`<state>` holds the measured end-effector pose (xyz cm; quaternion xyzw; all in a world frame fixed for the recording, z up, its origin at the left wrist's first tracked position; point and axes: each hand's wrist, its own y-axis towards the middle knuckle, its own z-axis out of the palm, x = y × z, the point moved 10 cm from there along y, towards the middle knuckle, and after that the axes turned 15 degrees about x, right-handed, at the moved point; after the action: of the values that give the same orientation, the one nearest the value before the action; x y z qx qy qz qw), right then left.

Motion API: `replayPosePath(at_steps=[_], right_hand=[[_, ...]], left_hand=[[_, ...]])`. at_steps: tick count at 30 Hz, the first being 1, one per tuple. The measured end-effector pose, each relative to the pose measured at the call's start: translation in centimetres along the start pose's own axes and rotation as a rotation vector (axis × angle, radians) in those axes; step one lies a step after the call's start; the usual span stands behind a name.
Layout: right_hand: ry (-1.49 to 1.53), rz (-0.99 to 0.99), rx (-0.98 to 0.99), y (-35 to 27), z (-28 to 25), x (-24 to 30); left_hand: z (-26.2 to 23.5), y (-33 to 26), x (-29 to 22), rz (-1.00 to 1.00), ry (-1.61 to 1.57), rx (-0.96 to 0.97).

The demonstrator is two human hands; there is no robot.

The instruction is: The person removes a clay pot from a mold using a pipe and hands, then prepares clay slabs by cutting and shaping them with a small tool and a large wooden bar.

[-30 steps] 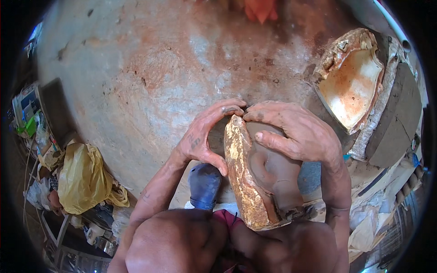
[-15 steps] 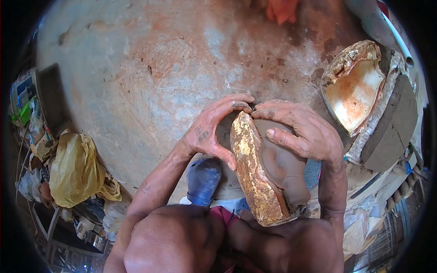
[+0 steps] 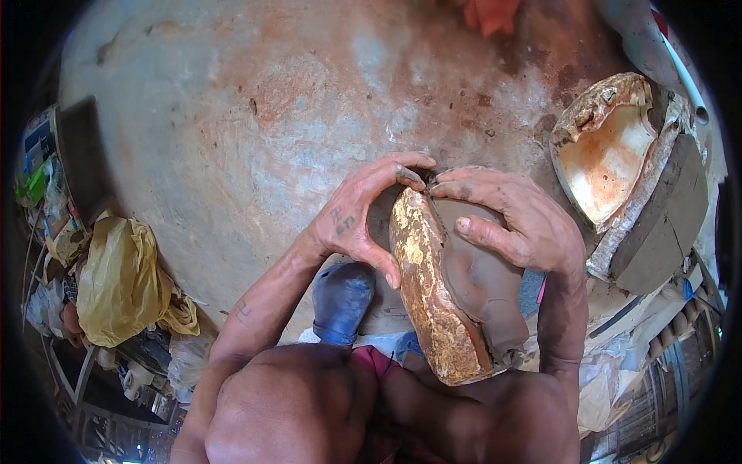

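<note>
Left hand (image 3: 357, 210) grips the mould (image 3: 433, 290), right hand (image 3: 529, 220) clasps the clay (image 3: 493, 282): probably heavy, clay soft, best held by mould.

The floor (image 3: 209, 193) is wide and grey, with rusty red patches and small dark specks on it. Light falls softly over it, and it looks darker toward the top right. On the left is a messy pile with a crinkly yellow bag (image 3: 124, 282), near a dark board (image 3: 81, 155). A pale pipe (image 3: 682, 76) is at the upper right, and the far edges are all black
</note>
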<state>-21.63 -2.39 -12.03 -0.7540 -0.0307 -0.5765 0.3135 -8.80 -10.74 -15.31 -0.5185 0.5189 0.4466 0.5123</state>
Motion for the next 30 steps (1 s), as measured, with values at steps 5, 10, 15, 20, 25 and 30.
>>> replayPosePath(at_steps=[5, 10, 15, 20, 25, 30], right_hand=[[-0.024, 0.002, 0.032, 0.2, 0.2, -0.3], [0.001, 0.008, 0.036, 0.5, 0.1, -0.2], [-0.050, 0.068, -0.013, -0.1, 0.1, -0.4], [-0.104, 0.092, -0.074, -0.1, 0.0, -0.4], [-0.103, 0.098, -0.108, 0.0, -0.1, -1.0], [-0.057, 0.081, -0.054, 0.4, -0.1, -0.7]], left_hand=[[0.0, -0.1, -0.3, 0.003, 0.006, 0.022], [0.6, -1.1, -0.1, -0.036, 0.007, 0.052], [2.1, -2.2, 0.3, -0.080, -0.108, 0.061], [3.4, -3.6, 0.5, -0.108, -0.329, -0.061], [3.7, -4.0, 0.6, -0.037, -0.371, -0.122], [4.5, -5.4, 0.5, -0.028, -0.410, -0.174]])
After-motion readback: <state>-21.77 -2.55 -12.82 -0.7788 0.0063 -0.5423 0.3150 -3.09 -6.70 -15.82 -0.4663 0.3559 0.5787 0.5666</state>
